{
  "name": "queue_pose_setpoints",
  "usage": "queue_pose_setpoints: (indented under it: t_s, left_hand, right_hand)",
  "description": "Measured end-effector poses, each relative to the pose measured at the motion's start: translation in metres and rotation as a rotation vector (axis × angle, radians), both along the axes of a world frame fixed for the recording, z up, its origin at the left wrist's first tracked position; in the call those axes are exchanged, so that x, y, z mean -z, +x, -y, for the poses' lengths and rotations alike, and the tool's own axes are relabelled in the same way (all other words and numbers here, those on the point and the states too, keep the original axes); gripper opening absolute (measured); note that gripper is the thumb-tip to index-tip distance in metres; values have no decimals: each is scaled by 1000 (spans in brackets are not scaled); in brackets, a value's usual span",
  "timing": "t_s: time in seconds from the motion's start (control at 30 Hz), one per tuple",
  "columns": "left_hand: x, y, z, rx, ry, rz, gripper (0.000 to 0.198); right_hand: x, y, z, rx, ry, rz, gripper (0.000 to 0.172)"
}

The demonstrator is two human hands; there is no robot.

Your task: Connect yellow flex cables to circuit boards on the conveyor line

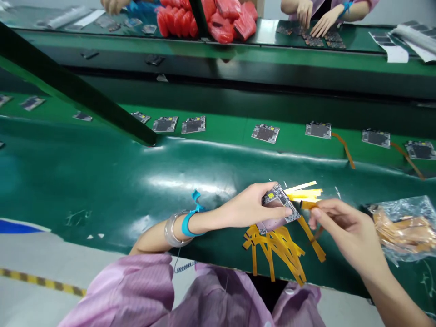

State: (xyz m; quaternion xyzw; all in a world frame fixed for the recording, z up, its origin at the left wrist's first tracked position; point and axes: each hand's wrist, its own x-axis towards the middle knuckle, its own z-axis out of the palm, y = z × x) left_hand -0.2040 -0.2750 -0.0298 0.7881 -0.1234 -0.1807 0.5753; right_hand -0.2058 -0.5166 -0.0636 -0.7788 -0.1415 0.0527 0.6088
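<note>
My left hand (254,206) grips a circuit board (281,202) by its edges, tilted above the green mat. Close to the board's right edge, my right hand (347,227) pinches an orange flat ribbon cable (309,205) between thumb and fingers. Whether the cable touches the board I cannot tell. A fanned pile of yellow ribbon cables (282,250) lies under and in front of the board. More yellow strips (304,193) show behind it. A blue wrist strap (187,224) circles my left wrist.
Several circuit boards (265,133) sit in a row on the green belt (228,122), some with cables attached. A clear bag of cables (405,227) lies at right. A dark post (78,91) slants across the left. Across the line, a co-worker's hands (316,20) handle boards beside red bundles (221,20).
</note>
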Motion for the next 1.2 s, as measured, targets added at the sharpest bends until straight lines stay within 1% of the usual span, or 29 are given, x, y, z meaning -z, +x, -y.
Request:
queue_pose_setpoints:
  t_s: [0.1, 0.2, 0.3, 0.4, 0.5, 0.6, 0.7, 0.8, 0.93, 1.0, 1.07, 1.2]
  left_hand:
    - [-3, -7, 1, 49, -1, -40, 27]
    - [-5, -12, 2, 80, 48, -57, 29]
    - [-5, -14, 2, 98, 100, -78, 31]
    - [-5, -13, 2, 122, 99, -143, 29]
    - [-5, -11, 0, 144, 105, -169, 28]
    - [-5, -9, -1, 150, 139, -144, 27]
    - [-5, -8, -3, 180, 145, -165, 27]
    - [-6, -8, -4, 230, 121, -228, 28]
    - [-6, -9, -3, 252, 156, -234, 27]
    - [-6, -9, -3, 250, 195, -223, 27]
    - [-6, -7, -3, 248, 246, -189, 27]
    - [-5, -5, -3, 223, 289, -112, 26]
  right_hand:
    - [-6, -10, -10, -5, 70, -79, 20]
    - [-10, -14, -15, -22, 148, -132, 19]
    - [-10, -17, -14, -37, 136, -192, 22]
    - [-9, -19, -10, -55, 100, -229, 23]
    - [-8, -20, -10, -89, 125, -246, 22]
    - [-8, -22, -9, -118, 144, -249, 21]
    - [-10, -23, -7, -159, 101, -291, 21]
    - [-13, -22, -5, -239, 62, -373, 22]
    - [-15, -17, -7, -340, -6, -412, 22]
    - [-15, -16, -8, -356, -59, -396, 21]
    - [-13, -17, -10, -355, -105, -373, 23]
    - [-8, -19, -10, -337, -139, -353, 28]
